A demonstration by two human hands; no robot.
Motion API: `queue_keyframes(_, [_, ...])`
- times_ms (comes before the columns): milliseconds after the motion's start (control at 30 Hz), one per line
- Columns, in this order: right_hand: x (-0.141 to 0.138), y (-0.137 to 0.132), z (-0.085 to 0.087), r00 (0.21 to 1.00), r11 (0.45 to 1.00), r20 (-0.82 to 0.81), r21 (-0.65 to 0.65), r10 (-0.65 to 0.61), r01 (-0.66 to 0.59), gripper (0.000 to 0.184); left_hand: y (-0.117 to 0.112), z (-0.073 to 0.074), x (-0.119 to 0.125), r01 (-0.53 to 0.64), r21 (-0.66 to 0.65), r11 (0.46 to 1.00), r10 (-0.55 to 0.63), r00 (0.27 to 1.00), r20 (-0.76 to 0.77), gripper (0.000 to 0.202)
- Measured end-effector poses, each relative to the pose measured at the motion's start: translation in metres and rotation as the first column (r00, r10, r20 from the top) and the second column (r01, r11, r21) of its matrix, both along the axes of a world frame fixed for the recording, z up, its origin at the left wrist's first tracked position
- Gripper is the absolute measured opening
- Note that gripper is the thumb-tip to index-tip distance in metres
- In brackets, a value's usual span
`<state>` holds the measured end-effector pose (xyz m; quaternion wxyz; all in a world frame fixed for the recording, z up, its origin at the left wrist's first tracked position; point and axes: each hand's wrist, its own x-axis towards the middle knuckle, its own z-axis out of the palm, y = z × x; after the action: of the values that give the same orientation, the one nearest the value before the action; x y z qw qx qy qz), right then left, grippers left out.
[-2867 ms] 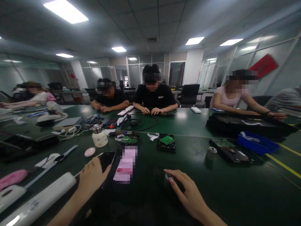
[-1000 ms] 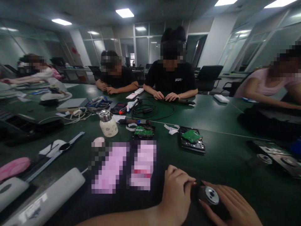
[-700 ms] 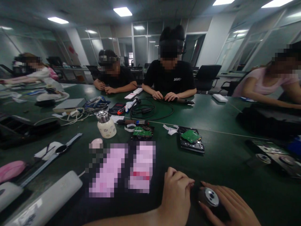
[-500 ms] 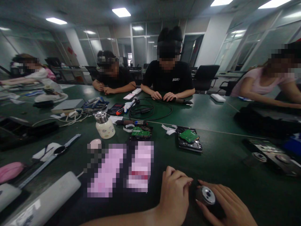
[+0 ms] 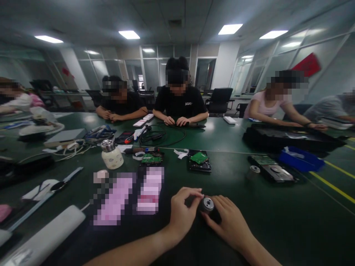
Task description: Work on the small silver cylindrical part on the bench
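Note:
A small metal cylinder, motor-like (image 5: 208,204), stands on the green table with dark holes in its round silver top. My right hand (image 5: 231,220) is curled about its right side, thumb at the front and fingers behind. Just left of the cylinder, my left hand (image 5: 183,210) has its thumb and index fingertips brought together by the rim. Whatever is in that pinch is too small to make out. A similar metal cylinder (image 5: 253,172) stands farther right, beside an opened hard drive (image 5: 276,170).
Two blurred pink screens (image 5: 149,190) lie left of my hands. Beyond are hard drives with green boards (image 5: 199,158), a cream bottle (image 5: 112,155) and an electric screwdriver (image 5: 144,150). A blue tray (image 5: 301,160) is at right, a white power strip (image 5: 52,234) at left. Several people sit around the table.
The camera view has swung right and up, so everything appears shifted left. My left fingertips have come closer to the cylinder's rim. My right hand stays around the cylinder.

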<state>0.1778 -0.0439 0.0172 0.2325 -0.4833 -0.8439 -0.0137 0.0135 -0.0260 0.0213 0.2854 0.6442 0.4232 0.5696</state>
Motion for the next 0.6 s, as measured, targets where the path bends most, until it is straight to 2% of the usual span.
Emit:
queue_keyframes(233, [0.000, -0.002, -0.001, 1.000, 0.999, -0.021, -0.035, -0.002, 0.001, 0.015, -0.012, -0.001, 0.023, 0.040, 0.112, 0.993, -0.050, 0.995, 0.086, 0.024])
queue_keyframes(433, [-0.001, -0.004, -0.001, 0.999, 0.998, 0.022, -0.049, -0.028, 0.029, 0.015, -0.013, -0.011, 0.016, 0.033, 0.209, 0.977, -0.049, 0.996, 0.070, 0.023])
queue_keyframes(600, [0.000, -0.005, -0.002, 1.000, 0.998, 0.013, -0.063, -0.026, 0.026, 0.015, -0.012, -0.015, 0.011, 0.067, 0.238, 0.969, -0.064, 0.998, -0.019, 0.025])
